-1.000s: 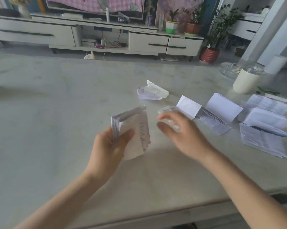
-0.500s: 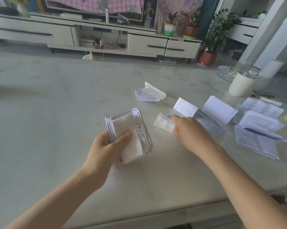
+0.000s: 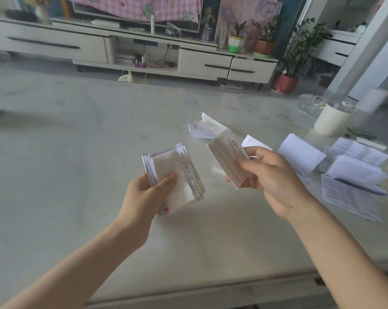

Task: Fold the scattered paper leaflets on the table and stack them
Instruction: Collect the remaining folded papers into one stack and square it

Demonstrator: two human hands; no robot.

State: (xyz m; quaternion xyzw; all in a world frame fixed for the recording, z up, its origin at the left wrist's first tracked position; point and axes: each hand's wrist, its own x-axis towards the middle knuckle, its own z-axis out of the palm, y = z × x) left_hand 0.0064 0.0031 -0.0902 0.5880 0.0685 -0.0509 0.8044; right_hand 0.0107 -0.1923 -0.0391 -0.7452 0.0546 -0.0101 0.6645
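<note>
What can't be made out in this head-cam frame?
Head view:
- Print on the folded leaflet in the right hand: motion blur.
- Sheet count in the stack: edges overlap, and the left hand thumb covers part.
- Loose leaflets on the table: overlapping, so the count is unclear.

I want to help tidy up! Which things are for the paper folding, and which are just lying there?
For the job: stack of folded leaflets in the left hand; folded leaflet in the right hand; loose leaflets on the table; small folded pile.
Just lying about: white cup; glass dish; potted plant.
</note>
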